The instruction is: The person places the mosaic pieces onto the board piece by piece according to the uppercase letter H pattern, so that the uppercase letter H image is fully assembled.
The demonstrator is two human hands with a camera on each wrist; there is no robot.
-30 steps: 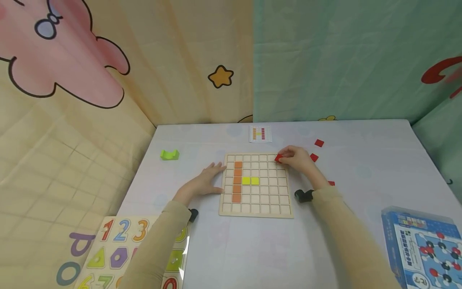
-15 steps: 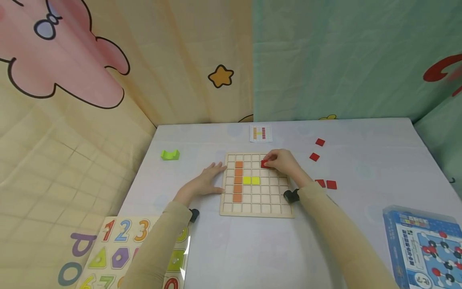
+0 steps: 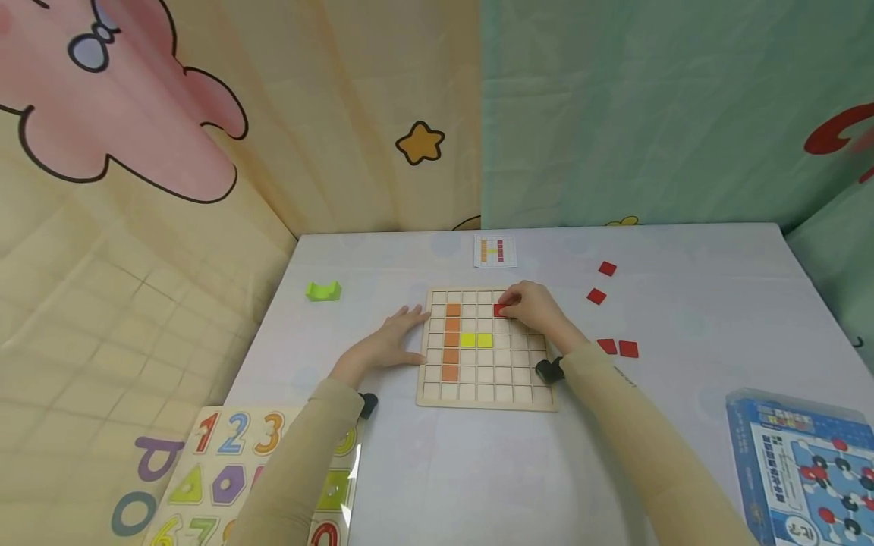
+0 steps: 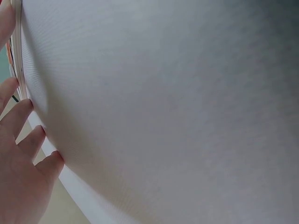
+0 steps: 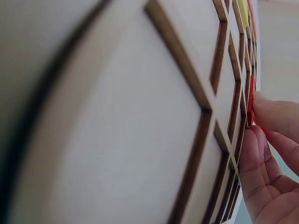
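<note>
A wooden grid board [image 3: 486, 408] lies mid-table. A column of orange square tiles [image 3: 451, 340] fills part of its left side, and two yellow tiles [image 3: 476, 340] sit beside the middle one. My right hand [image 3: 536, 307] pinches a red square tile [image 3: 499, 310] at a cell in the second row from the far edge. In the right wrist view the thumb and fingers hold the red tile [image 5: 251, 100] right at the grid. My left hand [image 3: 389, 341] lies with spread fingers along the board's left edge; the left wrist view shows its fingertips [image 4: 56, 156] on the white tabletop.
Several red tiles [image 3: 597, 296] lie right of the board. A small pattern card [image 3: 495, 251] is behind it, and a green curved block [image 3: 323, 291] stands at the left. A number-and-shape puzzle board [image 3: 198, 470] and a blue box [image 3: 802, 462] occupy the near corners.
The right hand has carried the red tile leftward and slightly nearer, from the board's far right corner to a cell in the second row. The left hand has stayed put.
</note>
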